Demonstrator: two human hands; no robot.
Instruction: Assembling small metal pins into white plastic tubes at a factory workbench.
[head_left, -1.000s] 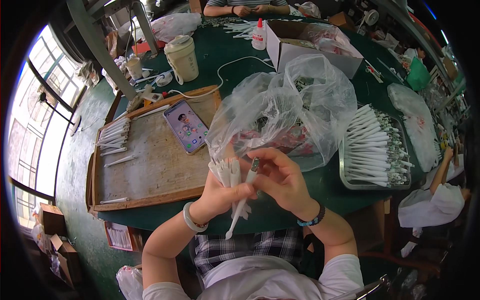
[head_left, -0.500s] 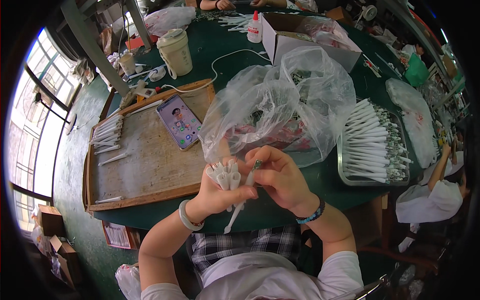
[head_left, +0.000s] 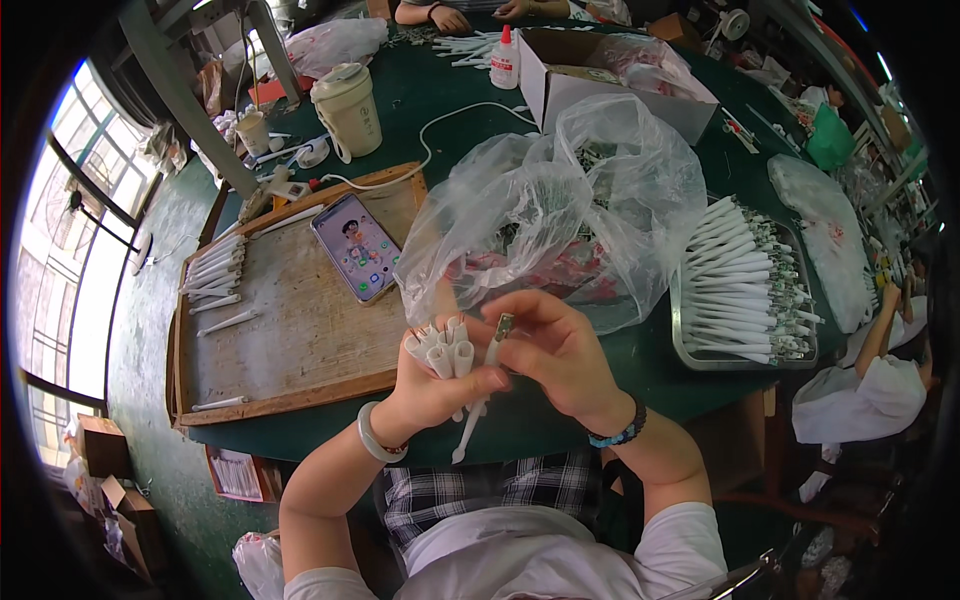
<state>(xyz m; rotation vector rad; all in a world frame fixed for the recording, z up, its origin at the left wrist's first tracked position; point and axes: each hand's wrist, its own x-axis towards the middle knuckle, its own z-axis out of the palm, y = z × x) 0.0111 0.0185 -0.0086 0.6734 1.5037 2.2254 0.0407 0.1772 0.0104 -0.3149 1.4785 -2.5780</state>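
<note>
From the head view, the left hand [head_left: 432,385] is gripping a bunch of white plastic pen barrels [head_left: 442,352] upright above the green table [head_left: 560,400]. The right hand [head_left: 556,352] is pinching a small silvery pen part [head_left: 502,328] just beside the bunch, in front of a crumpled clear plastic bag [head_left: 560,210].

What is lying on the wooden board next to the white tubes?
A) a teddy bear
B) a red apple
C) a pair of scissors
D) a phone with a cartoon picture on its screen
D: a phone with a lit cartoon screen lies flat on the wooden board, to the right of the loose white tubes.
</note>
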